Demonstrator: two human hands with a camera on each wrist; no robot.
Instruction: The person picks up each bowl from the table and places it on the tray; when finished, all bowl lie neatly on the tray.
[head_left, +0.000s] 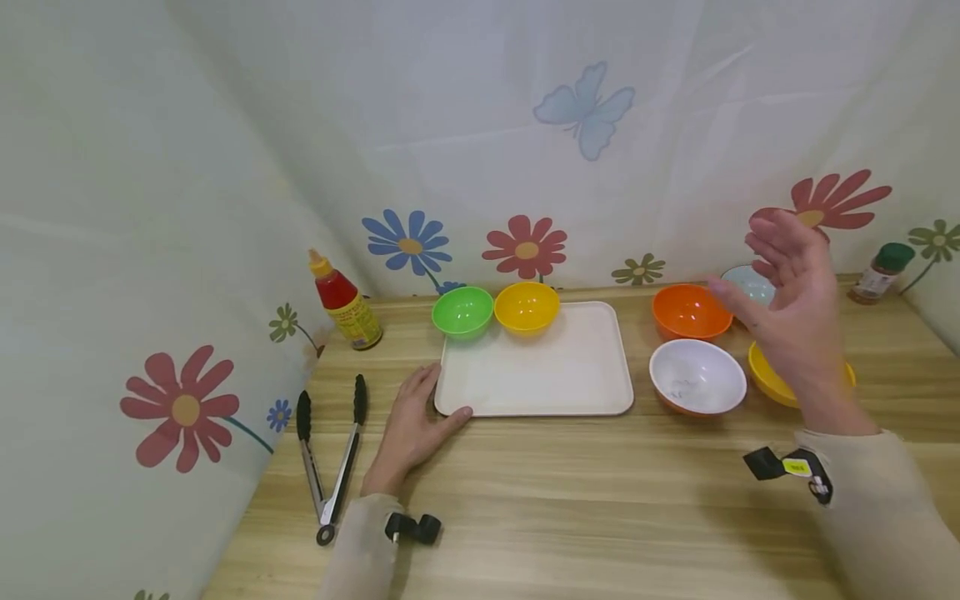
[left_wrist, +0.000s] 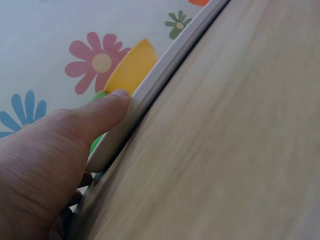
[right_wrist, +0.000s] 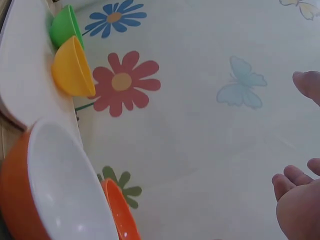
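A white rectangular tray (head_left: 540, 375) lies on the wooden table. My left hand (head_left: 416, 425) holds its near left corner, thumb on the front rim (left_wrist: 117, 112) and fingers along the left side. At the tray's back left stand a green bowl (head_left: 462, 312) and a yellow bowl (head_left: 527, 307), side by side. Raised on the right, my right hand (head_left: 798, 300) has its fingers spread loosely and nothing in it. Below and left of it are an orange bowl (head_left: 692, 312) and a bowl white inside and orange outside (head_left: 697, 377), with something clear at its bottom.
Partly behind the right hand are another yellow bowl (head_left: 776, 375) and a pale blue bowl (head_left: 750, 283). A green-capped jar (head_left: 881, 273) stands at the far right. On the left are a red sauce bottle (head_left: 345, 304) and spread tongs (head_left: 330, 467). A flowered curtain (head_left: 450, 125) hangs behind.
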